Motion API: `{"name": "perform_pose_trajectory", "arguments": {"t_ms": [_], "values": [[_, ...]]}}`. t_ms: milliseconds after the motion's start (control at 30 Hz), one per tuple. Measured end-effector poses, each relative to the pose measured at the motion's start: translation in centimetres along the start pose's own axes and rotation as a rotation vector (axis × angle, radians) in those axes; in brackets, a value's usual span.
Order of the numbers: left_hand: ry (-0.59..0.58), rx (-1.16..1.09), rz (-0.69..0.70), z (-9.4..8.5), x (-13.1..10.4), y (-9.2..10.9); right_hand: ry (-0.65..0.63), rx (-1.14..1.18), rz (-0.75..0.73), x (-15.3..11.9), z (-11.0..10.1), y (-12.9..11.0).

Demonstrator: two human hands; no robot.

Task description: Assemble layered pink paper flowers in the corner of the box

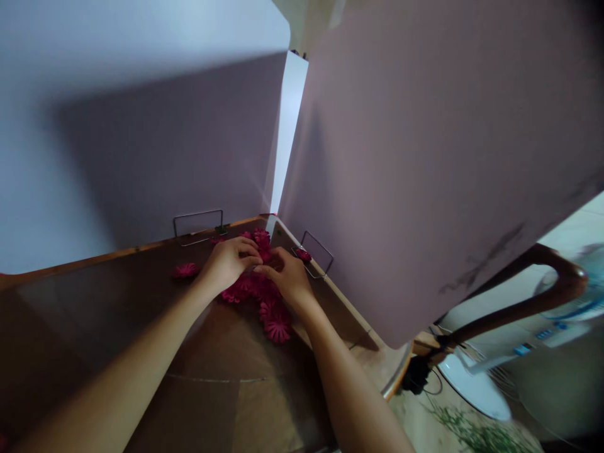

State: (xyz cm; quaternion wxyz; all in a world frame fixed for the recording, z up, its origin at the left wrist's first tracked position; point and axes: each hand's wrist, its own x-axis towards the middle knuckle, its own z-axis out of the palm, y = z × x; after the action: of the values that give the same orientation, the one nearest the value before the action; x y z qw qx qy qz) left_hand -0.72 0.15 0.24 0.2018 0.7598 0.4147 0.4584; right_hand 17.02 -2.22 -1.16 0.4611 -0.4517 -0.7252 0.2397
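Fingertips nearly meet as a person's left hand (229, 261) and right hand (291, 280) work close together, thumbs and fingers curled inward; the view does not show clearly whether either hand grips anything between them. Directly below the fingers lies a cluster of magenta artificial flower heads (255, 287), their petals overlapping, partly hidden by both hands. Just beyond the fingertips, a ruffled magenta bloom (261, 236) shows between the two hands. A single flower head (185, 270) sits apart to the left of the left-hand fingers, while another bloom (302, 255) lies to the right of the right-hand fingers. Nearer the wearer than the fingers, a wide-petaled flower (276, 324) faces up beside the right wrist.

Beneath it all spreads a brown tabletop (202, 409), reaching from the fingers back toward the wearer along both forearms. Past the fingers on the left rises a pale panel (141, 145), a wire bracket (198, 212) at its foot; past them on the right stands a second panel (425, 163), also with a wire loop (319, 241) low on its face. A bright strip (289, 126) divides the two, beyond the fingertips. Far to the right of the fingers are a dark wooden armrest (509, 314), a white oval base (474, 387) and green sprigs (472, 431).
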Motion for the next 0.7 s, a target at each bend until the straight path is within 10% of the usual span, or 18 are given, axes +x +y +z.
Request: {"name": "perform_pose_trajectory", "arguments": {"t_ms": [700], "values": [[0.002, -0.009, 0.048, -0.4, 0.4, -0.8, 0.037, 0.184, 0.049, 0.2, -0.5, 0.4]]}}
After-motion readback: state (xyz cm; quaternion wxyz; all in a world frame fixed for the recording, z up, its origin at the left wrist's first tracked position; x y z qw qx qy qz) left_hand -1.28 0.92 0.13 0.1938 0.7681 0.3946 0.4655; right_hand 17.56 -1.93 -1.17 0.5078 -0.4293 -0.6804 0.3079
